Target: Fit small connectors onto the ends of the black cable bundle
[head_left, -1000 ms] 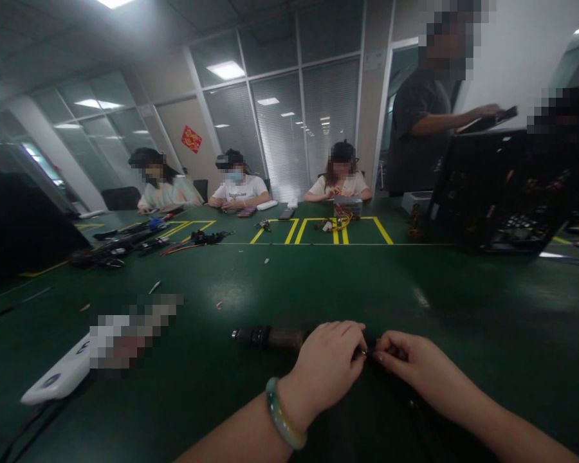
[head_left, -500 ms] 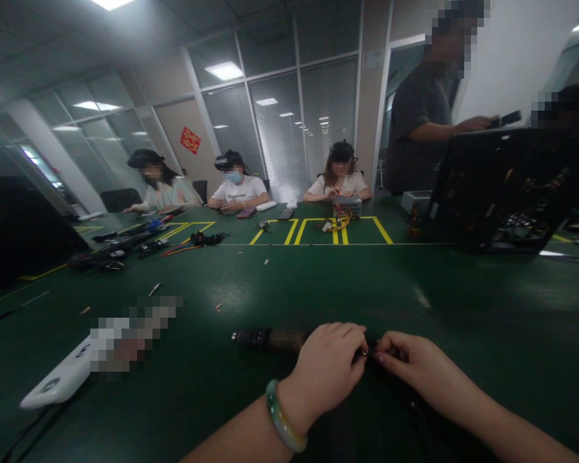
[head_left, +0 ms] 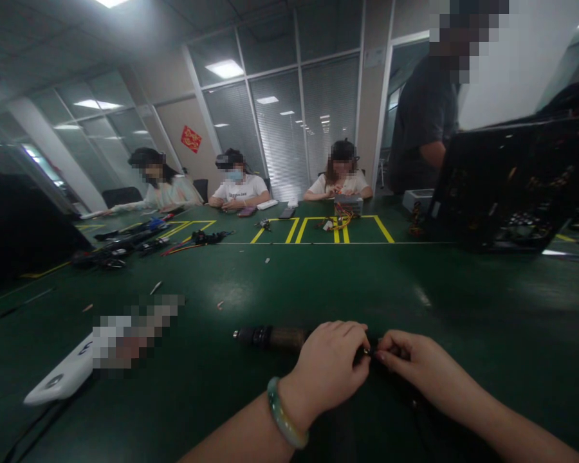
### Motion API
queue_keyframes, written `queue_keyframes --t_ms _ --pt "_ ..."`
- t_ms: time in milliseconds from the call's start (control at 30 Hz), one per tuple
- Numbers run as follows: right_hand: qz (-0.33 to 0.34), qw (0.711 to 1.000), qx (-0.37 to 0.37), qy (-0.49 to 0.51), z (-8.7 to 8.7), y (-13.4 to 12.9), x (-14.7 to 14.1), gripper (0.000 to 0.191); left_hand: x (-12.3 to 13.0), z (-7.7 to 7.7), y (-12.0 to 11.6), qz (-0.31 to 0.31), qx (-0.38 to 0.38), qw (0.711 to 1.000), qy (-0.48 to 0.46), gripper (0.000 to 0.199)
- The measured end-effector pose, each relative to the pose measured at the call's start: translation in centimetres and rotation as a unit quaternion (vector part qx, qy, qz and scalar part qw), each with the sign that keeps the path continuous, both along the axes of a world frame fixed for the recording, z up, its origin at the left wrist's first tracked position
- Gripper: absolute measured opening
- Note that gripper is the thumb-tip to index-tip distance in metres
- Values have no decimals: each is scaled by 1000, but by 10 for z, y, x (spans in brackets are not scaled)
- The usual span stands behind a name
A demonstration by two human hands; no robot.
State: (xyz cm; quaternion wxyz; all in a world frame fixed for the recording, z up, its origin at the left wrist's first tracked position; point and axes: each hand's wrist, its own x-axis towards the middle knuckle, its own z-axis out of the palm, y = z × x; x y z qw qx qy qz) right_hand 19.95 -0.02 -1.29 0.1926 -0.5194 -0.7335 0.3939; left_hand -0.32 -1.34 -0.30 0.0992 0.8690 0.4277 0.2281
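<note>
A dark, tube-shaped electric screwdriver (head_left: 284, 339) lies crosswise on the green table in front of me, its metal tip pointing left. My left hand (head_left: 335, 357), with a green bangle at the wrist, is closed over its right part. Between that hand's thumb and fingertips shows a small shiny, brass-coloured bit. Close by on the right, my right hand (head_left: 405, 354) is pinched at the tool's rear end, fingertips almost meeting the left ones. What the right fingers hold is dark and too small to make out.
A white device (head_left: 62, 370) with a cord lies at left. Dark cables (head_left: 120, 244) are heaped behind it. A black computer case (head_left: 511, 186) stands at right. Across the green table (head_left: 289, 283) several people sit near a power supply (head_left: 348, 206); another person (head_left: 419, 122) stands.
My hands stay almost where they were, with slight finger movement at the tool's end. The standing person has turned, lowering an arm behind the computer case. The seated person at far left reaches further left.
</note>
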Motion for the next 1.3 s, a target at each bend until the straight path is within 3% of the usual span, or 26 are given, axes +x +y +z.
queue_keyframes --t_ms 167,367,533,767,967,1300 --pt "1 1000 -3 -3 3 -1 0 17 0 -1 0 5 2 1000 1 8" --pt "6 1000 1 -2 -1 1 2 17 0 -2 2 10 -1 1000 -15 18" --pt "5 1000 -3 -9 0 1 1 18 -1 1 0 -7 2 1000 -11 8" --pt "5 1000 8 8 0 0 0 16 0 -1 -1 6 -1 1000 -19 23" --pt "6 1000 6 7 -1 0 1 18 -1 -2 1 -3 -3 1000 -20 10" --pt "2 1000 -2 -1 3 -1 -1 18 0 0 -1 6 3 1000 -15 15"
